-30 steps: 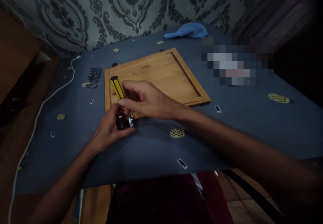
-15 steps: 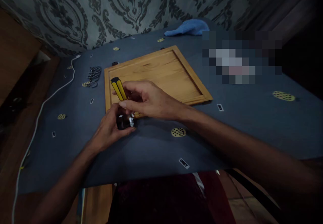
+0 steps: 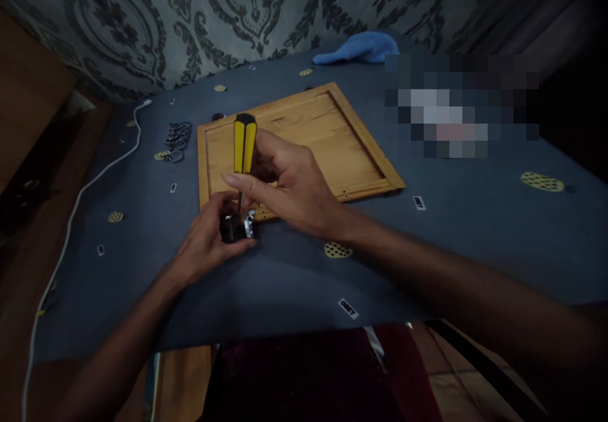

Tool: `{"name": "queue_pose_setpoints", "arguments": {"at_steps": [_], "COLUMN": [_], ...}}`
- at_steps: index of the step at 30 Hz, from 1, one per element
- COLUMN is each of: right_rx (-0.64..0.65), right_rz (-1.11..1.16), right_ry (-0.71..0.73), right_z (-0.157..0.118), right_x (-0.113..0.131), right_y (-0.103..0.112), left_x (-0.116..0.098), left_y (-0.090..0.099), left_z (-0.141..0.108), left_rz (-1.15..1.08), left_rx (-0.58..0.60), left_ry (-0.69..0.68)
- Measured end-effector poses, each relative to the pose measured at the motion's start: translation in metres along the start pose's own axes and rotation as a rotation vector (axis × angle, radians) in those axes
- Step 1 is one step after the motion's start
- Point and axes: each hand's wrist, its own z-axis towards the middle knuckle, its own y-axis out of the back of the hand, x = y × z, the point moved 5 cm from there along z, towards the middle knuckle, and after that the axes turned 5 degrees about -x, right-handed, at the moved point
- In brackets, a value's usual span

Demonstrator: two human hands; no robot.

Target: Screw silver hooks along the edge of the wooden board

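Observation:
My right hand [image 3: 294, 184] is closed on a screwdriver [image 3: 244, 146] with a yellow and black handle. It stands nearly upright, handle up, its thin shaft running down toward a small black caster [image 3: 234, 227] with a shiny metal part. My left hand [image 3: 206, 235] grips that caster between thumb and fingers, at the near left corner of a framed wooden panel [image 3: 313, 137]. The panel lies on the blue-grey cloth, with small holes along its near edge. Whether the screwdriver's tip touches a screw I cannot tell.
Several dark metal rings or clips [image 3: 178, 140] lie in a row left of the panel. A white cable [image 3: 80, 194] runs down the left side. At the back lies a blue cloth [image 3: 361, 48]. A blurred-out patch covers something at the right.
My right hand has brought the screwdriver from a leftward tilt to nearly upright, its handle now higher and farther right. My left hand and the caster have hardly moved.

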Motion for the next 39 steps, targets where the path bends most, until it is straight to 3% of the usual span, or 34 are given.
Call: {"name": "queue_pose_setpoints", "arguments": {"at_steps": [11, 39], "right_rx": [-0.032, 0.018], "right_rz": [-0.302, -0.209], "right_ry": [0.137, 0.122], "right_z": [-0.012, -0.013], "right_x": [-0.001, -0.001], "right_y": [0.007, -0.001], "left_x": [-0.001, -0.01], "left_y": [0.0, 0.001], "left_z": [-0.001, 0.0], "left_rz": [-0.023, -0.038], "left_rx": [0.008, 0.027], "left_ry": [-0.047, -0.028]}}
